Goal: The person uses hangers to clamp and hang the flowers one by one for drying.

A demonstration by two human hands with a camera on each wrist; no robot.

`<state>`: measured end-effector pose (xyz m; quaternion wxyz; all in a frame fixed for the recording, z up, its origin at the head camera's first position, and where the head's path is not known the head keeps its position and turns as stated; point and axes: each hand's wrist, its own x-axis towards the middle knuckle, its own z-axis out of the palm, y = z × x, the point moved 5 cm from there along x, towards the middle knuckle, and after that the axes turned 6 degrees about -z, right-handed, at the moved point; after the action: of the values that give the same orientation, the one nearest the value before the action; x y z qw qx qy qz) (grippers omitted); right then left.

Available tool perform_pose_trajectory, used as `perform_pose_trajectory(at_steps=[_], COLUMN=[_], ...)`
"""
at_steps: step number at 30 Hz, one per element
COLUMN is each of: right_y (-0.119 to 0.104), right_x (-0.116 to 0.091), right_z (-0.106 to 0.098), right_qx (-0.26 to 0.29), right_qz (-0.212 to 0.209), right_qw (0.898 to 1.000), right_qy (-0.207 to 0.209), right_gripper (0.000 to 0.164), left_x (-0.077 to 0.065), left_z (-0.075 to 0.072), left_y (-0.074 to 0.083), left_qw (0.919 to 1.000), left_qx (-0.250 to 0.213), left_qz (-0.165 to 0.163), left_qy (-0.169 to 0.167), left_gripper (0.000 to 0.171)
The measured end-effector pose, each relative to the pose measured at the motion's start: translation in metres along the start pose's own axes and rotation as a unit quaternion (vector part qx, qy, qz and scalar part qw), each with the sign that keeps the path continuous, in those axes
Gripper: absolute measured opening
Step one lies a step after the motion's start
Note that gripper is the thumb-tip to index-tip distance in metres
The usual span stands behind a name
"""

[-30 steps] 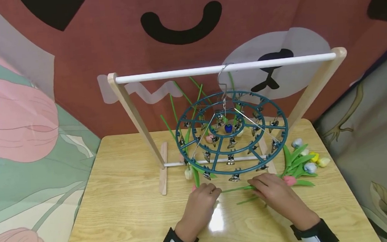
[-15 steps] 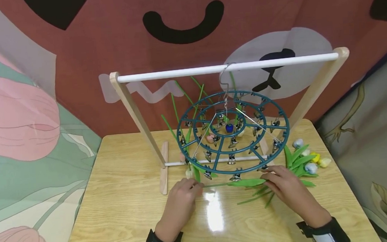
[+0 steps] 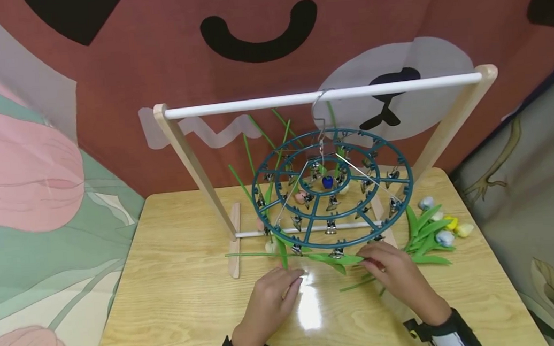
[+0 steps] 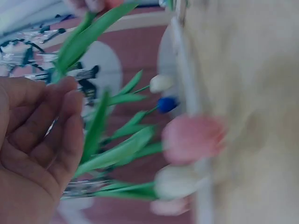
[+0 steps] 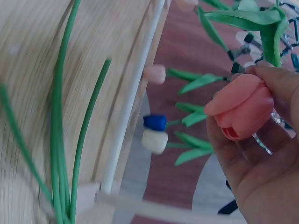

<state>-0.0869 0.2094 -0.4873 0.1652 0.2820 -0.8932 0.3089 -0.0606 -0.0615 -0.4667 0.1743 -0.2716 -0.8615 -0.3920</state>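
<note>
My right hand (image 3: pixel 395 274) pinches a coral-pink tulip (image 5: pixel 243 109) just behind its bloom, which sits against the fingers in the right wrist view. Its green leaves (image 3: pixel 346 259) and stem point left, beneath the near edge of a round blue-green clip hanger (image 3: pixel 311 244). My left hand (image 3: pixel 272 304) is just below that stem, its fingers loosely bent around nothing. In the left wrist view the leaves (image 4: pixel 93 37) pass behind the left fingertips; whether they touch cannot be told. Several tulips hang bloom-down from the hanger, including a pink one (image 4: pixel 191 140) and a blue one (image 4: pixel 167 104).
A wooden rack with a white top rail (image 3: pixel 253 104) carries the hanger; its lower rail (image 3: pixel 247 234) runs near the table. On the right of the table (image 3: pixel 170 304) lies a bunch of loose tulips (image 3: pixel 426 232), its stems (image 5: pixel 58 140) reaching toward the middle.
My left hand first gripped the stem and slid left along it, then let go and dropped slightly nearer. My right hand now holds the tulip, whose stem reaches further left.
</note>
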Motion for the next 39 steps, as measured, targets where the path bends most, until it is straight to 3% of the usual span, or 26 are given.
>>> perform_pose_trajectory(at_steps=[2, 4, 6, 9, 10, 11, 15, 19, 20, 24, 26, 27, 29, 34, 36, 39], right_y=[-0.005, -0.009, -0.015, -0.023, -0.026, -0.028, -0.037, -0.041, -0.042, -0.052, -0.059, -0.063, -0.071, -0.089, -0.093, -0.098], right_x=[0.003, 0.006, 0.008, 0.012, 0.014, 0.016, 0.022, 0.028, 0.03, 0.034, 0.036, 0.037, 0.04, 0.052, 0.058, 0.067], right_z=[0.006, 0.012, 0.018, 0.026, 0.029, 0.032, 0.042, 0.052, 0.054, 0.06, 0.061, 0.062, 0.062, 0.059, 0.057, 0.053], right_qx=[0.018, 0.03, 0.036, 0.049, 0.056, 0.06, 0.077, 0.07, 0.062, 0.053, 0.062, 0.068, 0.072, 0.044, 0.039, 0.06], right_qz=[-0.005, -0.009, -0.017, -0.027, -0.027, -0.027, -0.017, 0.006, 0.011, 0.023, 0.017, 0.012, -0.003, -0.054, -0.058, -0.044], right_qw=[1.0, 0.999, 0.999, 0.998, 0.998, 0.998, 0.996, 0.994, 0.994, 0.992, 0.992, 0.992, 0.994, 0.997, 0.998, 0.997], right_qy=[0.001, 0.001, 0.004, 0.003, 0.001, -0.003, -0.031, -0.079, -0.09, -0.112, -0.106, -0.101, -0.085, -0.02, 0.001, 0.027], right_gripper=[0.024, 0.023, 0.022, 0.022, 0.021, 0.021, 0.021, 0.028, 0.023, 0.053, 0.063, 0.076, 0.082, 0.077, 0.074, 0.065], left_x=[-0.003, -0.005, -0.007, -0.01, -0.011, -0.01, -0.01, -0.011, -0.011, -0.013, -0.014, -0.015, -0.015, -0.014, -0.013, -0.01], left_z=[0.01, 0.02, 0.028, 0.037, 0.039, 0.04, 0.044, 0.046, 0.046, 0.046, 0.045, 0.045, 0.044, 0.042, 0.04, 0.036], left_y=[-0.009, -0.019, -0.029, -0.038, -0.039, -0.039, -0.037, -0.037, -0.037, -0.04, -0.042, -0.043, -0.044, -0.044, -0.044, -0.043], left_qw=[0.9961, 0.9814, 0.9532, 0.9001, 0.8846, 0.8742, 0.8408, 0.8216, 0.8204, 0.8259, 0.8344, 0.8399, 0.8495, 0.866, 0.8725, 0.8897], left_qx=[-0.056, -0.13, -0.218, -0.332, -0.362, -0.383, -0.444, -0.477, -0.48, -0.473, -0.458, -0.449, -0.434, -0.419, -0.413, -0.386], left_qz=[-0.063, -0.136, -0.206, -0.281, -0.294, -0.299, -0.309, -0.306, -0.302, -0.295, -0.295, -0.293, -0.29, -0.267, -0.254, -0.233], left_qy=[-0.024, -0.037, -0.039, -0.022, -0.016, -0.008, 0.025, 0.066, 0.072, 0.086, 0.085, 0.084, 0.078, 0.059, 0.057, 0.069], left_gripper=[0.017, 0.021, 0.025, 0.03, 0.031, 0.031, 0.029, 0.027, 0.026, 0.026, 0.024, 0.023, 0.021, 0.017, 0.016, 0.013])
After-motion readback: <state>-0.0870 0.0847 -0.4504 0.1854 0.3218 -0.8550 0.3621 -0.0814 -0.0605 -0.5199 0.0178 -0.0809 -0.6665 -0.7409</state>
